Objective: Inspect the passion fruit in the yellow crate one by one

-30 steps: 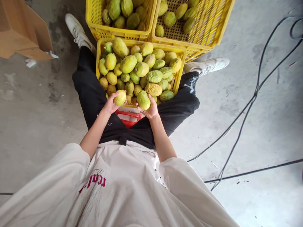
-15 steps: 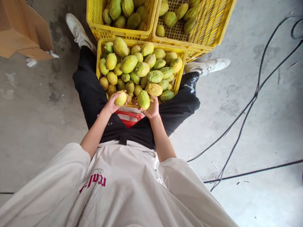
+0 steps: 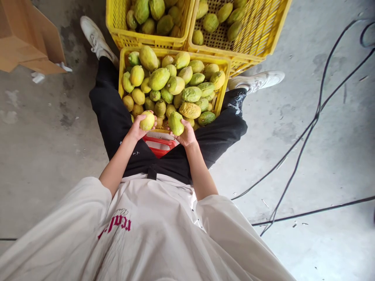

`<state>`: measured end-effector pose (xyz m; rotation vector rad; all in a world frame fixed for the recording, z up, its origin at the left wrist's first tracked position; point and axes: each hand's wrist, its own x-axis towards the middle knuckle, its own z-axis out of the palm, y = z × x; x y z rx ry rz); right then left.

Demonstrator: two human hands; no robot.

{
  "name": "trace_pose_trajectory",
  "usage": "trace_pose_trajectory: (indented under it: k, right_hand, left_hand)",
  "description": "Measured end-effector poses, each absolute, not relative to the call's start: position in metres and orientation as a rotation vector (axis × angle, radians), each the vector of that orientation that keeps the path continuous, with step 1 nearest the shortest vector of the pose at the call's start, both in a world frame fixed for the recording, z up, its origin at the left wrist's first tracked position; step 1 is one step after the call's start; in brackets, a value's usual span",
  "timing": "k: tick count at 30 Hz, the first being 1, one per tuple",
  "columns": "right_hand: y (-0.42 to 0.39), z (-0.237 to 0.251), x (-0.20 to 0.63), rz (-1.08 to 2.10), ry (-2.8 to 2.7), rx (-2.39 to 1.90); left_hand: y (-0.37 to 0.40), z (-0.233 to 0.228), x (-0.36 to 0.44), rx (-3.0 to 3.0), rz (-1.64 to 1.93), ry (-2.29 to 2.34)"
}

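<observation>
My left hand is closed round a rounded yellow-green fruit, smooth and lemon-like, its thumb on the near side. A greener, slightly lumpy oval fruit rests in my right hand, with the thumb pressed on its side. Both hands are just above the near edge of a yellow plastic crate, apart from each other. Inside the crate lie many more oval green and yellow fruits. One close to my right hand is a wrinkled yellow fruit.
Beyond stand two more yellow crates, one at left with green fruits and one at right with several. A red plastic object shows between my legs. A cardboard box is at left; black cables cross the concrete floor at right.
The greener fruit has turned in my right hand, with the thumb now further over its side. My left hand and its fruit have shifted slightly left and up.
</observation>
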<state>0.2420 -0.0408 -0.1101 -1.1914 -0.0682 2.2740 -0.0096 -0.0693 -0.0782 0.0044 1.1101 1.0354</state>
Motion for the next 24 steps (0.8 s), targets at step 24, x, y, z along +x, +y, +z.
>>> trace_pose_trajectory:
  k: [24]
  right_hand:
    - [-0.04,-0.1,0.24,2.249,-0.059,-1.229]
  left_hand:
    - [-0.07,-0.074,0.001,0.12,1.1,1.108]
